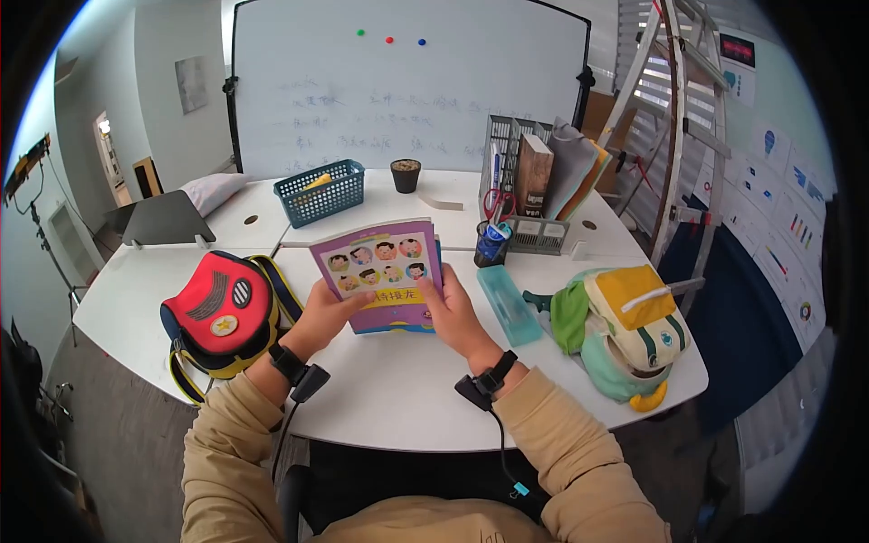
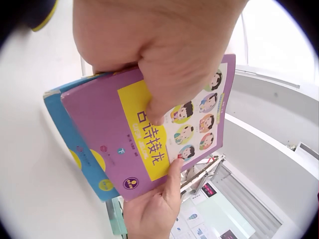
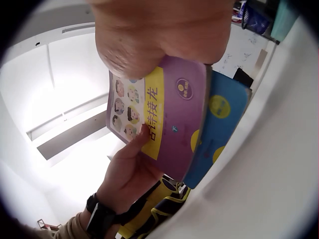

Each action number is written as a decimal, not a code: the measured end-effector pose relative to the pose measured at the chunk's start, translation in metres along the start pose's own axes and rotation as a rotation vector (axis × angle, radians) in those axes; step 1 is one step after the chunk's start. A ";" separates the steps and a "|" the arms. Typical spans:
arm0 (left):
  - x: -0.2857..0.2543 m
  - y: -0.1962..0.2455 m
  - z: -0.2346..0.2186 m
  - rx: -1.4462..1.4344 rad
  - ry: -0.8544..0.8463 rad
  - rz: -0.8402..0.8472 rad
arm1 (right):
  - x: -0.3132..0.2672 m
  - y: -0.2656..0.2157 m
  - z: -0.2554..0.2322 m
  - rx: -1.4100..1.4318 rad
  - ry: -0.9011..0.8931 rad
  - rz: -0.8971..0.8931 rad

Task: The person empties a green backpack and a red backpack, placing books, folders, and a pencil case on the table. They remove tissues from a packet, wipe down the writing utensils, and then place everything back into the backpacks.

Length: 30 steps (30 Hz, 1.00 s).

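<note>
Both hands hold up a purple book over the table, its cover showing round cartoon faces and a yellow title band. Behind it sits a blue book, gripped together with the purple one and jutting past its edge in both wrist views. My left hand grips the left side, thumb across the cover and the other fingers hidden behind. On the right side, my right hand does the same, its thumb along the cover's edge.
A red backpack stands left, a green and cream backpack right. Near the right hand are a teal pencil case and a pen holder with scissors. Farther back stand a blue basket, a potted plant and a grey file rack.
</note>
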<state>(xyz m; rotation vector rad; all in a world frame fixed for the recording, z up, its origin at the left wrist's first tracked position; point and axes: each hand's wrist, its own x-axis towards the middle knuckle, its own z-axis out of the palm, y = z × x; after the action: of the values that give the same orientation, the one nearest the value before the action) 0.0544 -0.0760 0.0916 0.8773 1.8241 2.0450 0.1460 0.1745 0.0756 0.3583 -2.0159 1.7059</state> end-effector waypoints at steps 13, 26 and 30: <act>0.004 -0.055 0.020 -0.107 0.015 0.025 | -0.002 0.034 -0.004 0.095 0.013 0.026; 0.040 0.046 0.099 -0.522 0.055 0.244 | -0.007 -0.075 -0.030 0.393 0.129 -0.026; 0.059 0.075 0.154 -0.374 -0.056 0.336 | -0.023 -0.092 -0.066 0.366 0.237 -0.136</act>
<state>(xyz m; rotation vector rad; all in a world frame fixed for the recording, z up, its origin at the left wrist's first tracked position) 0.1139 0.0681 0.1836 1.1707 1.2665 2.4227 0.2230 0.2193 0.1499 0.3821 -1.4791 1.9277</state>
